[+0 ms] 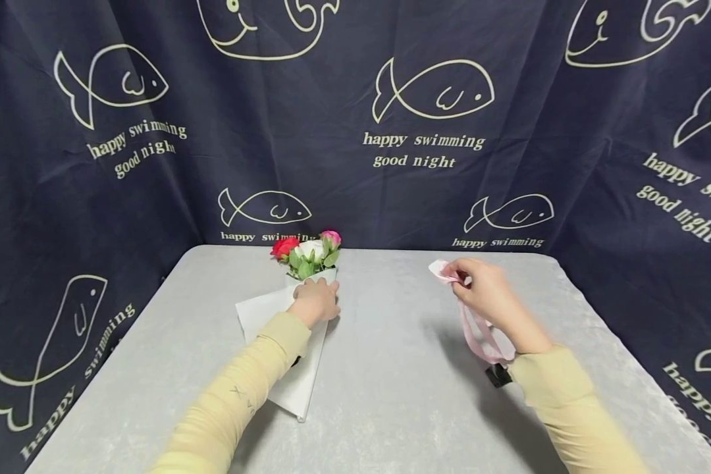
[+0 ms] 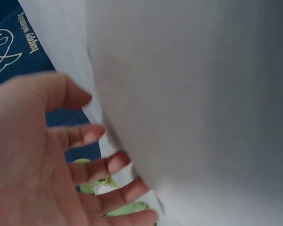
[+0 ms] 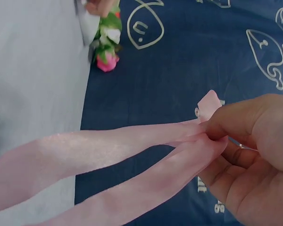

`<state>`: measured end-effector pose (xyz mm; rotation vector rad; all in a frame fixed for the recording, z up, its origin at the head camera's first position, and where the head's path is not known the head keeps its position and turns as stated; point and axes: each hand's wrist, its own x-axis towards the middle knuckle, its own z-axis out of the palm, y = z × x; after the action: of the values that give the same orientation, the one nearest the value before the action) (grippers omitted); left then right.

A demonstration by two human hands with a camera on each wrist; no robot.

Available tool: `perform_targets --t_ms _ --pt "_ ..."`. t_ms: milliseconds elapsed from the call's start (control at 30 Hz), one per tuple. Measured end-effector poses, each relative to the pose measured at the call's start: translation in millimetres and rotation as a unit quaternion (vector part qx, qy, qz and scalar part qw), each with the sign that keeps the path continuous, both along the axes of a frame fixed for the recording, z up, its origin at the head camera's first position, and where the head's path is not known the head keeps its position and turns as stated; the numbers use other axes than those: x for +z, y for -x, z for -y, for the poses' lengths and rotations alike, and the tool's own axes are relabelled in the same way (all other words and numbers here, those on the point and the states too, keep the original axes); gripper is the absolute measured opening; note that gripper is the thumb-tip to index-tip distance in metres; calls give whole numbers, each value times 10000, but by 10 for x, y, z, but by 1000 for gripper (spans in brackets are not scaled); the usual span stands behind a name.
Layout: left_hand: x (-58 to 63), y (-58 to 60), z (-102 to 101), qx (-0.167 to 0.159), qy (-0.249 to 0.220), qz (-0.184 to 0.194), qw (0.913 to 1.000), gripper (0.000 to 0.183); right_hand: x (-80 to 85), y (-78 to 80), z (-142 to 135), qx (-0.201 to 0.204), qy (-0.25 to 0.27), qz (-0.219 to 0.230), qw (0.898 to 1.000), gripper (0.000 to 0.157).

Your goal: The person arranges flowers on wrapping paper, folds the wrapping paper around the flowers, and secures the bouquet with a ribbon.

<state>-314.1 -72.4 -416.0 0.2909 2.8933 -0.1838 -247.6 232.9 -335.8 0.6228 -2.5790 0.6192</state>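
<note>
A bouquet of red, white and pink flowers lies at the table's left side, wrapped in white paper. Over the upper part of the wrapping is my left hand, its fingers spread and loosely bent. In the left wrist view those fingertips lie along the paper's edge, with no grip round it to be seen. Raised above the table at right, my right hand pinches a pink ribbon between thumb and fingers. The ribbon hangs down in a loop, and a short end sticks out past the thumb.
The grey-white tabletop runs back to a dark blue curtain printed with fish and words. Similar cloth hangs at both sides. A small black object shows beside the right cuff.
</note>
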Motion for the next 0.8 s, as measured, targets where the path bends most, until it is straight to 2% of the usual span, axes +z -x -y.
perform_targets --t_ms 133,233,333,467,533,633,733,800 --pt "-91 56 10 149 42 -339 9993 57 -7 28 168 239 165 -25 9996 20" --pt "-126 66 49 209 -153 -708 9972 49 -40 53 282 491 355 11 9982 20" --pt "-166 87 94 211 -562 -1122 9919 41 -101 84 380 738 507 -1 9960 21" --pt "-194 95 110 -22 -1381 -1539 9784 38 -197 116 486 945 668 7 9933 21" --pt "-187 86 91 -224 -1846 -1676 9682 36 -250 128 532 981 731 62 9925 21" --pt "-156 55 40 -548 -2641 -1735 9472 26 -338 143 597 1003 776 132 9918 21" --pt "-125 19 -14 -820 -3571 -1515 9180 20 -428 159 664 1090 822 142 9905 21" --pt "-104 -9 -45 -915 -4174 -1178 8964 22 -485 165 709 1165 862 119 9894 21"
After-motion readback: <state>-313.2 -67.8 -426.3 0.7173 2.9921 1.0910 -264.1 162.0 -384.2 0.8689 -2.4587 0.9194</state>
